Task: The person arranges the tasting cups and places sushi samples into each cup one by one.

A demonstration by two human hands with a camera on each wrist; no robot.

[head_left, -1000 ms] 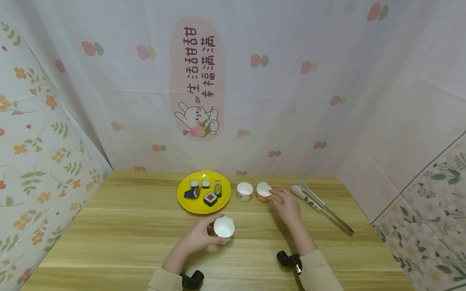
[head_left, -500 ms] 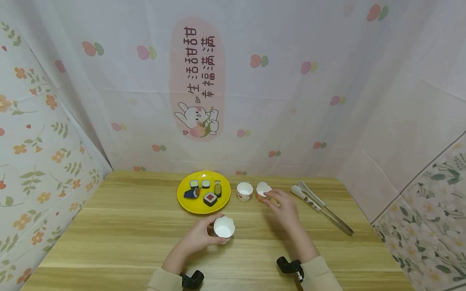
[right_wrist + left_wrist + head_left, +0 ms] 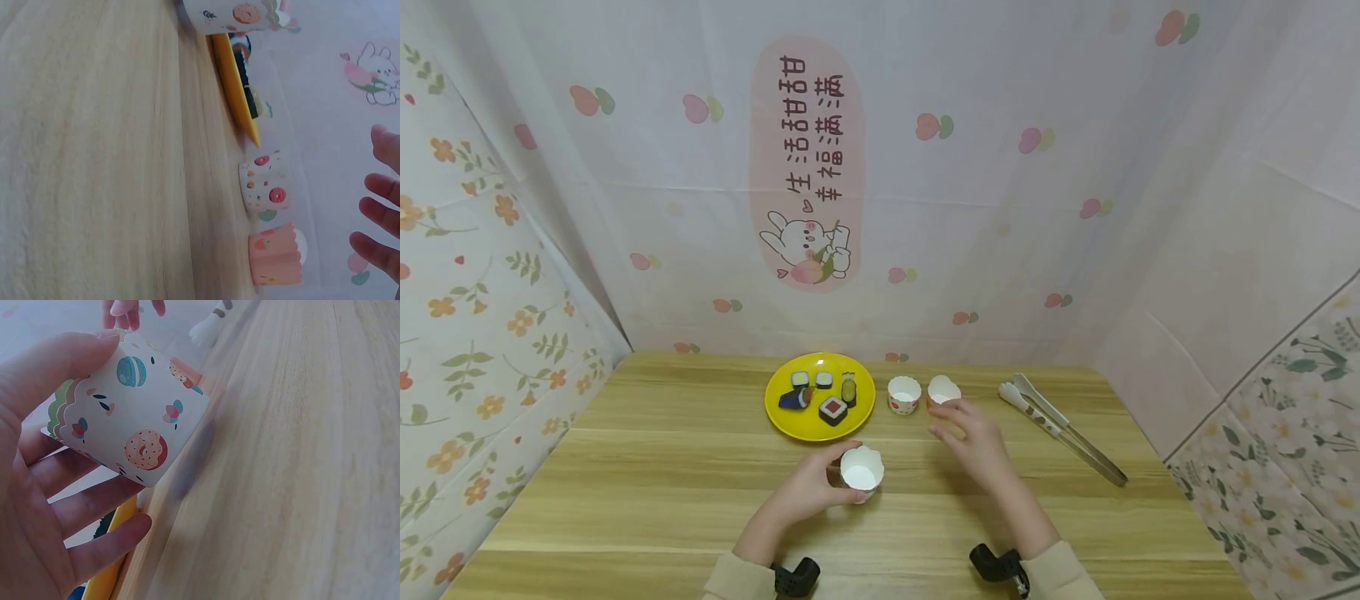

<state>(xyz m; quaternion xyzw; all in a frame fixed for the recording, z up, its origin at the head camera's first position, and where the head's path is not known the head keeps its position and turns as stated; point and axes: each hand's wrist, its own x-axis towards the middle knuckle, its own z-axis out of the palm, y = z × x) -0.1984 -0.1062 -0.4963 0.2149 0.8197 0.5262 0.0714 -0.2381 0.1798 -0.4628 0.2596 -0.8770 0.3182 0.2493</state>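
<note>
Pink baking cup (image 3: pixel 274 257), white baking cup (image 3: pixel 265 185) look placed; left hand (image 3: pixel 811 485) grips macaron-print baking cup (image 3: pixel 142 406), likely remaining; right hand (image 3: pixel 977 440) relaxed, empty.

A yellow plate (image 3: pixel 808 429) sits near the back edge of the wood-grained tabletop (image 3: pixel 647 467), bearing two small white-topped rolls (image 3: pixel 823 380), a larger roll with a red centre (image 3: pixel 833 409), a dark blue cone (image 3: pixel 795 397) and a greenish piece (image 3: pixel 848 389) that may be sushi too, though it is too small to tell. To the right, tongs (image 3: pixel 1063 429) lie diagonally, white end farthest back. Behind hangs a pale cloth (image 3: pixel 985 250) printed with fruit, Chinese writing and a rabbit (image 3: pixel 801 242); flowered cloths (image 3: pixel 467 317) flank both sides.
</note>
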